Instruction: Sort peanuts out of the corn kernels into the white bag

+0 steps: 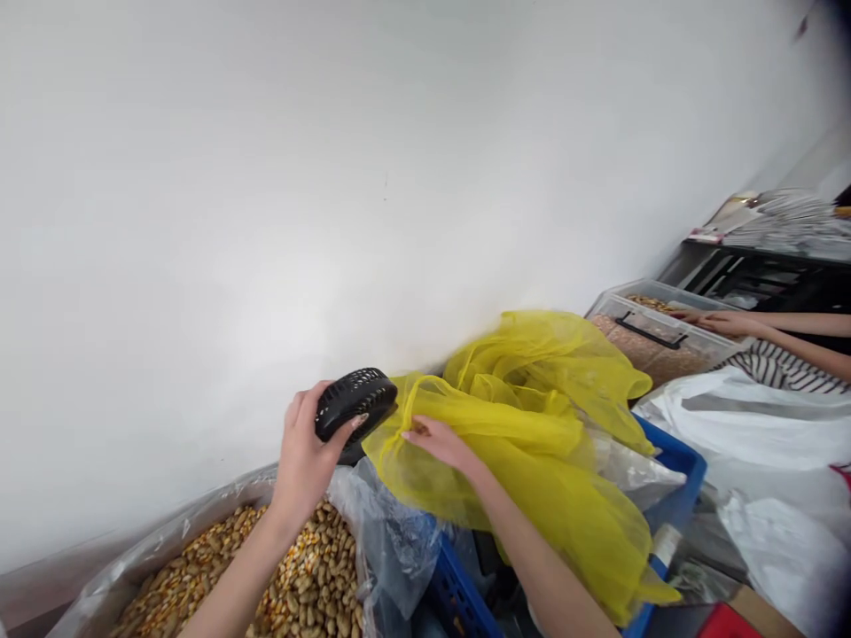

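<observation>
My left hand (307,439) is closed around a small black fan (355,403), a round body with a slotted rim, held in front of the white wall. Just to its right, my right hand (435,441) pinches the gathered edge of a sheer yellow cloth (532,434). The fan's right side is close to the cloth; whether they touch I cannot tell. The cloth spreads in loose folds over a blue plastic basket (458,585) and hides much of what lies in it.
Below my left arm, a plastic-lined container (120,576) holds peanuts and corn kernels. At right, another person's hands (724,323) reach into a clear bin (644,332). White plastic bags (758,416) lie before it. Papers (791,220) are stacked on a black shelf.
</observation>
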Demonstrator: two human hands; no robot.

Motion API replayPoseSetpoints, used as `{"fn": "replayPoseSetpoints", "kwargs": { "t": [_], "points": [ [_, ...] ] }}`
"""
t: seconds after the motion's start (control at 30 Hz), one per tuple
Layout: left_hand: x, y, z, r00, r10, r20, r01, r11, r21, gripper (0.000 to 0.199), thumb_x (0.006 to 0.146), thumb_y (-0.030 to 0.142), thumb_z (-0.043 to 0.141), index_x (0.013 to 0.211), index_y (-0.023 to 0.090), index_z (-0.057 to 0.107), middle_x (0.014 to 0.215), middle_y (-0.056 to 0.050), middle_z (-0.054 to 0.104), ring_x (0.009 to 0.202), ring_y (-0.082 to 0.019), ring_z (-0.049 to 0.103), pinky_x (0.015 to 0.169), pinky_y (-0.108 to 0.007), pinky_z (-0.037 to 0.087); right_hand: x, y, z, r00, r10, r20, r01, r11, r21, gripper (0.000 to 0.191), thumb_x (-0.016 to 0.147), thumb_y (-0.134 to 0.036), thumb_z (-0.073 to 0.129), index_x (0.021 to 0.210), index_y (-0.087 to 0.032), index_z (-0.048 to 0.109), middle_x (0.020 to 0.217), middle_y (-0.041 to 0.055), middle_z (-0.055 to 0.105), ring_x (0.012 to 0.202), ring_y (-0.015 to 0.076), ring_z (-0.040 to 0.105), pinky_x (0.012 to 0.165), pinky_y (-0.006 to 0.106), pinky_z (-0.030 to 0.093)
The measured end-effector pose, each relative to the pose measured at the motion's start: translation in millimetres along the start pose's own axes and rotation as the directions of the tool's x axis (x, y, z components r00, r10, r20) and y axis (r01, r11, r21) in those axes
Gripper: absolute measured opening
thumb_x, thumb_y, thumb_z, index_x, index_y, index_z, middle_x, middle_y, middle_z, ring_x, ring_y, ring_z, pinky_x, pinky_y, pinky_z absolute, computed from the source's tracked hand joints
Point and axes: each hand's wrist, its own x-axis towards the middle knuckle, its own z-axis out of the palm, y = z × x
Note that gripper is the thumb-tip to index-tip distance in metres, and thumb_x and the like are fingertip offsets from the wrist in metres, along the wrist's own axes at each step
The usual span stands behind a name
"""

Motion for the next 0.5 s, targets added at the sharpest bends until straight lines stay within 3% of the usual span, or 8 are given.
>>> {"fn": "replayPoseSetpoints", "kwargs": {
  "t": [0.07, 0.13, 0.23, 0.33, 0.37, 0.43, 0.47, 0.5],
  "points": [
    [-4.2, 6.0, 12.0, 0.995, 0.038, 0.095, -0.035, 0.999, -0.035, 0.039, 0.073, 0.032, 0.054, 0.109, 0.026, 0.043, 0.1, -0.004, 0.051, 0.098, -0.02, 0.046, 0.085, -0.038, 0.04, -13.5, -19.1, -24.7, 0.999, -0.048, -0.014, 0.048, 0.999, -0.021, 0.059, 0.061, -0.037, 0.065, 0.117, -0.025, 0.047, 0.106, 0.0073, 0.059, 0.092, 0.0245, 0.056, 0.082, 0.043, 0.042],
    [-9.2, 15.8, 19.3, 0.979, 0.086, 0.184, -0.075, 0.995, -0.066, 0.039, 0.073, 0.031, 0.054, 0.11, 0.026, 0.043, 0.101, -0.004, 0.052, 0.098, -0.02, 0.047, 0.085, -0.038, 0.04, -26.8, -39.6, -41.3, 0.982, -0.18, 0.057, 0.18, 0.984, 0.015, 0.08, 0.058, -0.034, 0.069, 0.128, -0.031, 0.03, 0.127, 0.0051, 0.044, 0.114, 0.0235, 0.042, 0.094, 0.043, 0.034],
    [-11.0, 31.9, 22.5, 0.948, 0.151, 0.281, -0.122, 0.986, -0.117, 0.039, 0.074, 0.031, 0.053, 0.112, 0.027, 0.043, 0.103, -0.005, 0.053, 0.099, -0.021, 0.047, 0.085, -0.039, 0.04, -38.5, -61.0, -46.8, 0.951, -0.261, 0.167, 0.241, 0.961, 0.133, 0.076, 0.056, -0.029, 0.071, 0.124, -0.029, 0.036, 0.125, 0.0038, 0.047, 0.115, 0.0212, 0.041, 0.096, 0.039, 0.033],
    [-7.9, 32.4, 26.4, 0.949, 0.172, 0.265, -0.127, 0.976, -0.178, 0.048, 0.072, 0.036, 0.055, 0.117, 0.027, 0.04, 0.117, -0.007, 0.047, 0.112, -0.023, 0.041, 0.094, -0.042, 0.035, -38.5, -62.3, -44.2, 0.975, -0.219, 0.044, 0.202, 0.948, 0.247, 0.061, 0.054, -0.025, 0.072, 0.11, -0.024, 0.049, 0.109, 0.0032, 0.058, 0.102, 0.0203, 0.052, 0.091, 0.039, 0.039],
    [-8.7, 26.4, 30.3, 0.968, 0.119, 0.222, -0.075, 0.978, -0.197, 0.055, 0.072, 0.039, 0.055, 0.121, 0.027, 0.035, 0.124, -0.008, 0.042, 0.117, -0.024, 0.036, 0.096, -0.042, 0.032, -37.2, -59.0, -45.3, 0.981, -0.188, -0.057, 0.196, 0.934, 0.3, 0.059, 0.052, -0.024, 0.073, 0.107, -0.024, 0.05, 0.106, 0.0029, 0.06, 0.099, 0.0203, 0.054, 0.09, 0.04, 0.04],
    [-16.8, 5.4, 43.9, 0.98, -0.136, 0.144, 0.167, 0.959, -0.23, 0.07, 0.07, 0.045, 0.054, 0.129, 0.023, 0.022, 0.134, -0.011, 0.031, 0.123, -0.025, 0.03, 0.098, -0.043, 0.03, -35.5, -49.9, -52.9, 0.948, -0.092, -0.303, 0.222, 0.874, 0.431, 0.057, 0.05, -0.023, 0.074, 0.103, -0.023, 0.053, 0.103, 0.0028, 0.062, 0.096, 0.0205, 0.055, 0.091, 0.041, 0.04],
    [-24.4, -7.9, 53.4, 0.936, -0.331, 0.121, 0.351, 0.903, -0.246, 0.074, 0.072, 0.048, 0.05, 0.131, 0.02, 0.016, 0.135, -0.014, 0.029, 0.122, -0.026, 0.031, 0.096, -0.043, 0.033, -35.7, -45.2, -59.2, 0.91, -0.03, -0.414, 0.253, 0.831, 0.495, 0.054, 0.05, -0.024, 0.074, 0.1, -0.023, 0.055, 0.101, 0.0026, 0.063, 0.095, 0.0205, 0.056, 0.091, 0.042, 0.039],
    [-33.6, -21.7, 64.2, 0.837, -0.518, 0.179, 0.547, 0.806, -0.226, 0.079, 0.069, 0.051, 0.051, 0.131, 0.016, 0.015, 0.133, -0.017, 0.032, 0.12, -0.027, 0.035, 0.093, -0.042, 0.037, -36.9, -41.1, -66.7, 0.867, 0.028, -0.497, 0.287, 0.787, 0.546, 0.051, 0.049, -0.025, 0.075, 0.097, -0.023, 0.056, 0.1, 0.0022, 0.063, 0.095, 0.0205, 0.056, 0.092, 0.043, 0.039]
  ]
}}
